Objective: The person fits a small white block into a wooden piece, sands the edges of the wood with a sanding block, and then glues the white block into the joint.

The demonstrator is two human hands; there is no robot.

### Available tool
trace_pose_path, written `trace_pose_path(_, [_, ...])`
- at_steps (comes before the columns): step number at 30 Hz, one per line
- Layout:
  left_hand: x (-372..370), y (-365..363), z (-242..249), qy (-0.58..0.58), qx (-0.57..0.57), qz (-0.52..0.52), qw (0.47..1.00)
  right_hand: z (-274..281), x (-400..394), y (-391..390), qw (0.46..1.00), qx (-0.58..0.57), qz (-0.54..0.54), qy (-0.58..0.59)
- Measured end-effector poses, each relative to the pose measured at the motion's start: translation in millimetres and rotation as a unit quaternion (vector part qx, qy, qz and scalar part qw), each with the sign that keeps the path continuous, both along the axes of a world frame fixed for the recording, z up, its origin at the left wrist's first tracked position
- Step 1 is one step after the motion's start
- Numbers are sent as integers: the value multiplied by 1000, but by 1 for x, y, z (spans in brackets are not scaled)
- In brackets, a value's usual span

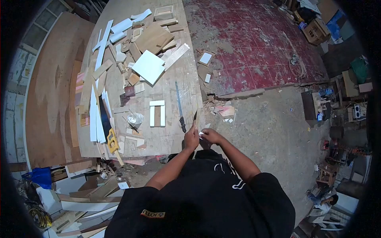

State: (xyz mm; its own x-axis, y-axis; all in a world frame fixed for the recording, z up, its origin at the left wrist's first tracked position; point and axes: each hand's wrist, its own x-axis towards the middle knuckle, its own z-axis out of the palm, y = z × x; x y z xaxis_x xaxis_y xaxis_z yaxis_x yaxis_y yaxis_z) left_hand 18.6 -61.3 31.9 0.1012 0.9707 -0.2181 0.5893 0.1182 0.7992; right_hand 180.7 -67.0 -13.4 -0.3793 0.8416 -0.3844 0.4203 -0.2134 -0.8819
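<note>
My left hand (191, 139) is closed at the right edge of the workbench (174, 141). A thin, dark, pointed knife-like tool (195, 115) sticks up out of its fist. Close beside it, my right hand (211, 136) has its fingers pinched at a small white piece (201, 134), whose exact kind I cannot make out. Just left of my hands lies a narrow saw blade with a black handle (182, 123). Further left on the bench is a small white-edged wooden frame (152, 115), then a clear plastic container (135, 118).
A yellow-handled handsaw (112, 141) lies among white strips on the bench's left side. Wood offcuts and a white square panel (148, 67) are piled toward the far end. Scraps (226, 111) litter the concrete floor to the right. More boards (87, 204) lie at lower left.
</note>
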Motion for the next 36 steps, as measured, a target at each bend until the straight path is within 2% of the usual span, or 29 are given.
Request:
trace_pose_path(1, [0, 0, 2, 1, -14, -1, 1000, -1, 4, 13, 999, -1, 25, -21])
trace_pose_path(3, [-1, 0, 1, 4, -28, -1, 1000, -7, 10, 36, 999, -3, -53, -5])
trace_pose_path(5, [1, -2, -10, -14, 48, 14, 999, 14, 13, 57, 997, -11, -81, -9])
trace_pose_path(7, [0, -3, -14, -14, 61, 15, 998, 12, 13, 61, 994, -21, -109, -14])
trace_pose_path(9, [0, -3, -15, -26, 72, 9, 997, 3, 7, 63, 979, 24, -204, 14])
trace_pose_path(10, [-1, 0, -14, -27, 74, 12, 997, 17, -2, 60, 972, 43, -229, 26])
trace_pose_path(11, [-2, -2, -13, -16, 49, 12, 999, 31, -11, 46, 946, -114, -291, 83])
trace_pose_path(13, [-1, -2, -10, -6, 25, 8, 1000, -25, -17, 29, 964, 2, -266, 24])
trace_pose_path(14, [-1, -2, -10, -8, 27, 12, 1000, -15, -19, 17, 966, -28, -257, 25])
trace_pose_path(15, [-1, -2, -10, -11, 30, 16, 999, -26, -21, 5, 968, -2, -249, 40])
trace_pose_path(17, [2, 0, -5, -28, 35, 18, 999, -43, -18, -18, 985, 53, -166, -15])
trace_pose_path(18, [2, 0, -5, -28, 27, 19, 999, -34, -14, -18, 985, 54, -166, -17])
trace_pose_path(20, [1, -1, -5, -28, 16, 21, 999, -4, -8, -21, 995, -77, -41, 42])
trace_pose_path(21, [2, -1, -5, -26, 23, 8, 999, 3, -3, -14, 995, -79, -41, 41])
trace_pose_path(23, [1, -1, -6, -22, 31, -3, 999, 12, 6, 15, 995, -65, 68, 24])
trace_pose_path(25, [-3, 1, -8, -20, 12, -15, 1000, 2, 10, 35, 995, -29, 71, 62])
trace_pose_path(27, [-2, 0, -7, -27, 13, -12, 999, -1, 17, 49, 995, -92, -12, 28])
trace_pose_path(28, [0, 0, -7, -20, 18, -11, 1000, -1, 20, 54, 995, -92, -15, 28])
trace_pose_path(30, [3, -2, -7, -19, 56, -3, 998, -2, 21, 60, 976, -128, -163, 71])
trace_pose_path(31, [2, -2, -7, -19, 55, -2, 998, -1, 17, 59, 976, -129, -161, 71])
trace_pose_path(33, [1, -2, -7, -16, 41, 13, 999, -1, 5, 52, 954, -140, -243, 104])
trace_pose_path(34, [1, 0, -7, -16, 42, 13, 999, -7, -9, 45, 943, -104, -289, 131])
trace_pose_path(36, [0, -1, -8, -11, 30, 12, 999, -21, -15, 25, 948, -102, -281, 111])
